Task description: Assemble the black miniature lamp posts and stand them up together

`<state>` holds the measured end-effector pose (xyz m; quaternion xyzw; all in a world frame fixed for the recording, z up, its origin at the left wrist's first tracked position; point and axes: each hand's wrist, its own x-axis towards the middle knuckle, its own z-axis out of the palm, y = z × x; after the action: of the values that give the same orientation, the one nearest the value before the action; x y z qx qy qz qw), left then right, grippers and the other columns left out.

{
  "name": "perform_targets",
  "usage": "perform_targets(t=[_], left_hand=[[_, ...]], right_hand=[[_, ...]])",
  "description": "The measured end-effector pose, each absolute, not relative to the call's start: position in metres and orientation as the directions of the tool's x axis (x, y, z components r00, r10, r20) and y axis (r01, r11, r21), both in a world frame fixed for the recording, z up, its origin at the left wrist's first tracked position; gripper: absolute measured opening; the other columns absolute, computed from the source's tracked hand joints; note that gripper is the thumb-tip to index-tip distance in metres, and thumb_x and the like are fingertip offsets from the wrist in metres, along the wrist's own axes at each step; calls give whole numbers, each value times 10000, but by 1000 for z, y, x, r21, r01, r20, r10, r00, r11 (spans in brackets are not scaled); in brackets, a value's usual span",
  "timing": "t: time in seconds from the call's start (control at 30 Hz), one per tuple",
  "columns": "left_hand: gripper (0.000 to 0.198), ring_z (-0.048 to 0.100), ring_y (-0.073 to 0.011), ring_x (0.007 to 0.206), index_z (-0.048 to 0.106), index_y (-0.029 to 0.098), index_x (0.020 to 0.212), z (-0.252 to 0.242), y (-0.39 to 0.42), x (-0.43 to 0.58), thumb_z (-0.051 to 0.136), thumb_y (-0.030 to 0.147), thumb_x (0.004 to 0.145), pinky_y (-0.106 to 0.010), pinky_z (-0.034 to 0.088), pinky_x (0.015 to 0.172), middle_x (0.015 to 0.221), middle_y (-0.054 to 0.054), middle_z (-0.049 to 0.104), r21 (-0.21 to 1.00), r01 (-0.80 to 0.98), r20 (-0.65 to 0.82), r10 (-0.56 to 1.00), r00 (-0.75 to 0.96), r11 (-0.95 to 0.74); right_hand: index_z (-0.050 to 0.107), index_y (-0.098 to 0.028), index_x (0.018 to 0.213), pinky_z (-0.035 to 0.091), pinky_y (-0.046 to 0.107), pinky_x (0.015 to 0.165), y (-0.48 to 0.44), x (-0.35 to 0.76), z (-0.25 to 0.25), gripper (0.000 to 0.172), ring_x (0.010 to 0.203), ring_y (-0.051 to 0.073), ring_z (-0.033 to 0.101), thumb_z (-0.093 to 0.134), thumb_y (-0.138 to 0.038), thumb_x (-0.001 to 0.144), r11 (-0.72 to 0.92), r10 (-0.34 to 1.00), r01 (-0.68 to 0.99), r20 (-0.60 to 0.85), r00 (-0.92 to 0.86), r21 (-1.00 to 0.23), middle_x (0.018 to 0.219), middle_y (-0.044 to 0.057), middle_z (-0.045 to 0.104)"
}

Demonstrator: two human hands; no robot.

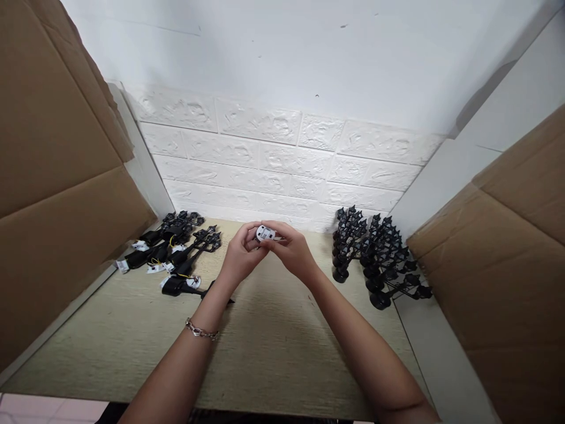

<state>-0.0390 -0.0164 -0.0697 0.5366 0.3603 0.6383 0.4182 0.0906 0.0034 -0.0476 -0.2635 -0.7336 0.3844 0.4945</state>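
Note:
My left hand [241, 254] and my right hand [292, 250] meet above the middle of the table [273, 347], fingers closed together around a small round white part [265, 233] with dark marks on its face. A little black piece shows under it, mostly hidden by my fingers. My left wrist carries a silver chain bracelet [201, 331]. A pile of black lantern-shaped pieces with white discs and yellow wires [174, 253] lies left of my hands. Several black lantern pieces stand upright in rows [375, 259] to the right.
Large cardboard sheets lean at the left [57, 194] and the right [507, 277]. A white embossed brick-pattern wall [282, 159] closes the back of the table. A white ledge [441, 359] runs along the table's right edge.

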Motion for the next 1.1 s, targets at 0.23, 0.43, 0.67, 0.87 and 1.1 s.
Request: perform_targets(t=[0.23,0.43,0.67,0.87,1.1], left_hand=[[331,604,-176,853,509,167,1006,-68,-18,-45,596,238,694,-295,447,787,909,-45,641,896,-254,369,929,-26,-363],[313,592,-149,792,531,164,985,-66,-19,-40,593,331,727,-269,454,743,815,-23,635,902,-226,359,930,-81,-368],[316,559,-187,944,530,161,1005,-71,-18,-40,568,329,739,-298,429,816,1005,-67,616,905,-121,397,912,-101,-407],[307,550,-187,956,508,168,1061,-79,-15,-39,514,303,785,-315,412,852,1002,-59,608,894,-1,446,890,-94,-448],[368,589,-173,904,482,156,1053,-76,-17,-33,589,308,736,-276,470,779,993,-71,621,903,-56,421,904,-79,-426]], right_hand=[[621,-279,1051,429,306,829,10,80,-64,355,987,176,520,642,-322,699,385,834,-186,428,-348,-904,1141,15,559],[616,-284,1056,479,282,733,1,76,-61,371,910,155,541,559,-465,737,120,913,-323,233,-336,-939,1099,4,572],[623,-291,1032,467,270,790,2,74,-67,320,967,139,515,597,-380,725,-24,921,-490,171,-351,-872,1119,-11,567],[642,-227,963,483,257,723,1,70,-68,306,918,156,532,563,-411,733,26,939,-488,188,-287,-873,1039,33,596],[617,-203,973,497,309,751,-4,70,-62,358,968,193,531,523,-457,738,122,943,-376,225,-245,-919,1049,58,595]])
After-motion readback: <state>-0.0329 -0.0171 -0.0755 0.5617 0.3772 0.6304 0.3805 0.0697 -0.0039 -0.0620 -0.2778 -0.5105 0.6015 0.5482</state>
